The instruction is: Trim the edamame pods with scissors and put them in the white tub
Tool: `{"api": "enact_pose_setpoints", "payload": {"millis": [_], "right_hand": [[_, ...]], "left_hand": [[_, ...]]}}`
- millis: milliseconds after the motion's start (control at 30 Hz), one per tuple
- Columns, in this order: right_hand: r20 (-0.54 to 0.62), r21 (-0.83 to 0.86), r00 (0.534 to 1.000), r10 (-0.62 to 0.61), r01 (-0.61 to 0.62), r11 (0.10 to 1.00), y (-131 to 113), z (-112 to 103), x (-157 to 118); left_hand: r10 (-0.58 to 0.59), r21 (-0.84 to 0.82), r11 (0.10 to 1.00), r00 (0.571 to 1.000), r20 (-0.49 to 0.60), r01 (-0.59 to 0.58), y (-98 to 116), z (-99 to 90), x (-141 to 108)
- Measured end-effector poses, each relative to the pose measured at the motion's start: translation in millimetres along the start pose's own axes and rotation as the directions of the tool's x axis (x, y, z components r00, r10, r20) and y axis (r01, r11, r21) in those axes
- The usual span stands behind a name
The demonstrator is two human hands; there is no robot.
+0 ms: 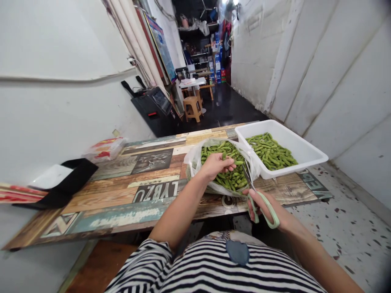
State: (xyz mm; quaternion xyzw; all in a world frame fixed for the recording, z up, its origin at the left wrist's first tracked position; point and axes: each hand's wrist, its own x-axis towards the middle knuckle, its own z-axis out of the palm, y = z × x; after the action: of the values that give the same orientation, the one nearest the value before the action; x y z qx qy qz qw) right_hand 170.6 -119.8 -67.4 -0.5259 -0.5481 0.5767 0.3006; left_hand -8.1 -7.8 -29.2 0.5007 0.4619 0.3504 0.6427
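White-walled narrow room [308, 69], patchwork wood-look table [113, 183]. White tub [308, 150] of green pods [271, 151] sits right beside a plastic bag [192, 156] of more. Right hand [264, 207]'s wrapped around the scissors [248, 177] by the handles; left hand [215, 165] clamps one pod [238, 162] over the bag. Probably light, firm, slickish; I'd pinch mid-pod.

Before you, on the table [119, 184], is the bag [194, 154] with pods [229, 180] inside. Right of this bag stands the tub [301, 151]; well left of the bag, the packet [105, 148]; behind the bag, beyond the table, a stool [192, 106].
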Motion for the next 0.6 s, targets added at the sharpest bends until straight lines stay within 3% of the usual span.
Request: {"api": "enact_pose_setpoints", "payload": {"millis": [200,333,467,600], "right_hand": [[-0.002,0.068,1.0,0.003,-0.003,0.998,-11.5,4.5,3.2],[-0.051,0.133,0.994,0.101,-0.093,0.987,-10.2,11.2,6.8],[-0.065,0.191,0.992,0.11,-0.095,0.977,-5.9,13.7,9.4],[-0.034,0.175,0.998,0.062,-0.055,0.983,-2.5,11.7,8.4]], "left_hand": [[-0.019,0.003,1.0,0.998,0.06,0.019,0.9,0.2,-6.7],[-0.017,-0.099,0.995,1.0,-0.017,0.015,-3.3,6.0,-5.2],[0.022,-0.22,0.975,0.995,-0.099,-0.044,-7.1,9.0,-3.8],[0.121,-0.095,0.987,0.986,-0.115,-0.132,-8.9,4.8,-5.9]]}}
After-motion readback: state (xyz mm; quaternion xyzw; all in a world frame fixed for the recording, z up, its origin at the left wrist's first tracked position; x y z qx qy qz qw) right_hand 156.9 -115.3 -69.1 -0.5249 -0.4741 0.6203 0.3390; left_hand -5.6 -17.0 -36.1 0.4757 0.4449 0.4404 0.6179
